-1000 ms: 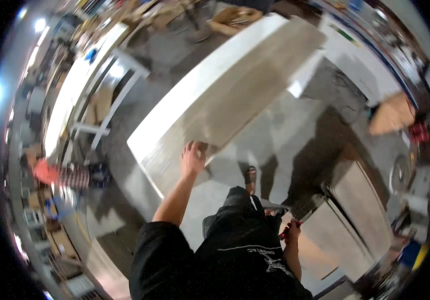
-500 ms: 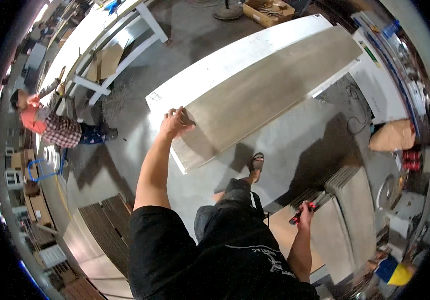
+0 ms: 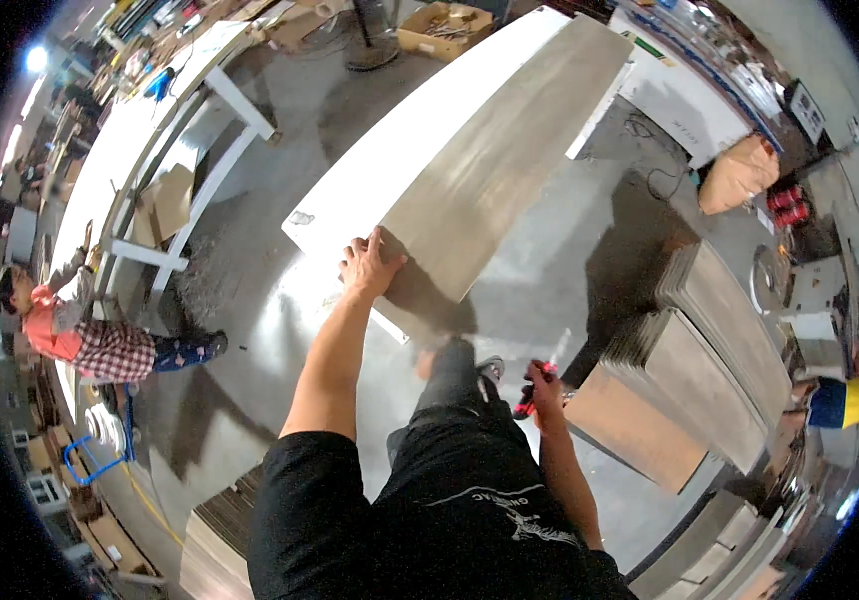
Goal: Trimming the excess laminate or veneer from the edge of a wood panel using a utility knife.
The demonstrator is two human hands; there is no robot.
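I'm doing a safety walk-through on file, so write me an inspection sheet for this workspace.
Surface: white worktop, a small dark mark at its near left corner.
Job's things: long grey-brown panel lying on the worktop; red-and-black tool, exact kind too blurred to tell.
Clutter: stacked panels and a brown sheet on the right; open cardboard box of scraps beyond the worktop.
Hands: left hand rests on the panel's near end, fingers spread; right hand grips the tool.
Cables: thin dark cable curling on the floor right of the worktop.
Surroundings: co-worker in a checked garment beside a white-legged table on the left.
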